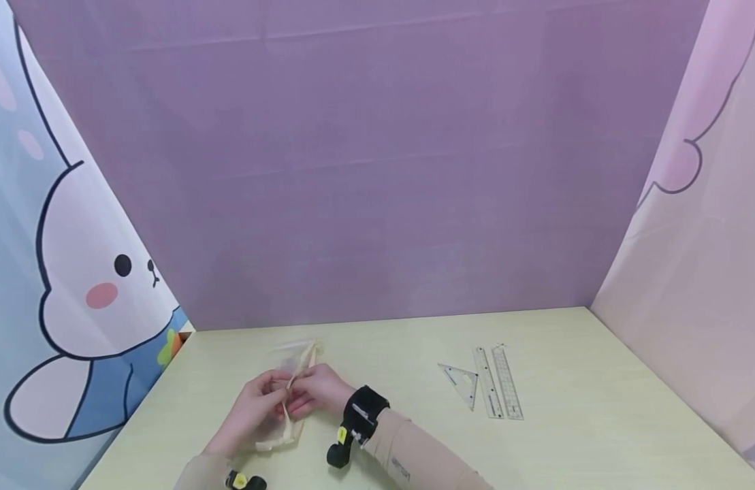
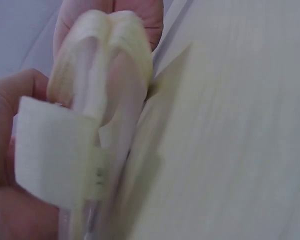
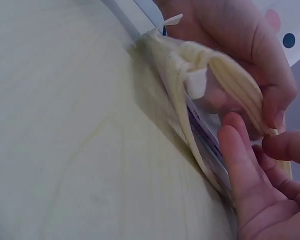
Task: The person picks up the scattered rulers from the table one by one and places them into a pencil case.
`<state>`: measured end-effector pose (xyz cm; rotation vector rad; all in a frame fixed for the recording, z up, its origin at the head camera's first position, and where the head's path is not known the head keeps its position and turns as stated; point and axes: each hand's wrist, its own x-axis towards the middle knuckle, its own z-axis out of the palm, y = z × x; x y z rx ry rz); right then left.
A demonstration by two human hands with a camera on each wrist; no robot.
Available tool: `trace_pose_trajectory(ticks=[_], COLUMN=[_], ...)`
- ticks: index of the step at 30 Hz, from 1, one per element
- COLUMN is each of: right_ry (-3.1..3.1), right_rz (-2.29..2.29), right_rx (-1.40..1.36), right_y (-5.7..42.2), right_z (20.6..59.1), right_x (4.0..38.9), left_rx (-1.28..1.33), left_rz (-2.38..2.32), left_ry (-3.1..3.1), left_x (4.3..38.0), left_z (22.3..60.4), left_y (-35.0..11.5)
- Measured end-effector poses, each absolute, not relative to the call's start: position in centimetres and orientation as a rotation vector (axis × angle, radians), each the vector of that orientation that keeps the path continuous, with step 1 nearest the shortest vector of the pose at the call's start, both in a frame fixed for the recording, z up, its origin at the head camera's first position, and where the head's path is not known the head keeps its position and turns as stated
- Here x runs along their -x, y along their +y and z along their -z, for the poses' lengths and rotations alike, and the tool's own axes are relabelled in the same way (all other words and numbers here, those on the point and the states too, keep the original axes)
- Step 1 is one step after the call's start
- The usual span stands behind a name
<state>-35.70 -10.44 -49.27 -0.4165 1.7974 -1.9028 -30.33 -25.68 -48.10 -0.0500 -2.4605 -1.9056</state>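
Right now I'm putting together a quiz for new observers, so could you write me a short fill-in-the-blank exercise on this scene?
1. The cream-trimmed clear pouch, gripped by the left hand and right hand, has its mouth ____, not shut.
2. On the table lie exactly ____ straight rulers.
3. In the head view, the set square lies to the ____ of those rulers.

Missing words: open; two; left.

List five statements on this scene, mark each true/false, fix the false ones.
1. The left hand and right hand both hold the clear plastic pouch with cream edging. True.
2. The pouch's opening is pressed closed along its whole length. False: it gapes in the right wrist view.
3. In the head view, two clear straight plastic rulers lie right of a clear plastic triangle. True.
4. One ruler lies across the other. False: they lie side by side.
5. A black band circles the right wrist. True.
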Motion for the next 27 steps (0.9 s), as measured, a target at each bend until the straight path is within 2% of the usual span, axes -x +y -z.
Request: trace_pose_trajectory(ticks=[8,17,21,27], right_ry=[1.737,1.752,1.798,1.925], right_rz=[1.900,1.867,1.778,1.653], right_rx=[0.394,0.411,0.533,0.734], right_y=[-10.3,-9.6,-7.2,-1.1], right_z=[49.3,49.0,48.1,45.6], right_x=[35.5,35.4,35.5,36.8], left_rx=[0.113,-0.023,-0.086,-0.120], left_rz=[1.891,1.771,1.735,1.631], left_ry=[-2.537,-2.504,-2.495,-2.491], left_x=[30.6,30.6,30.4,30.2], left_z=[48.5,48.6,48.5,47.8], left_y=[-25.7,-25.3,-25.2,-25.7])
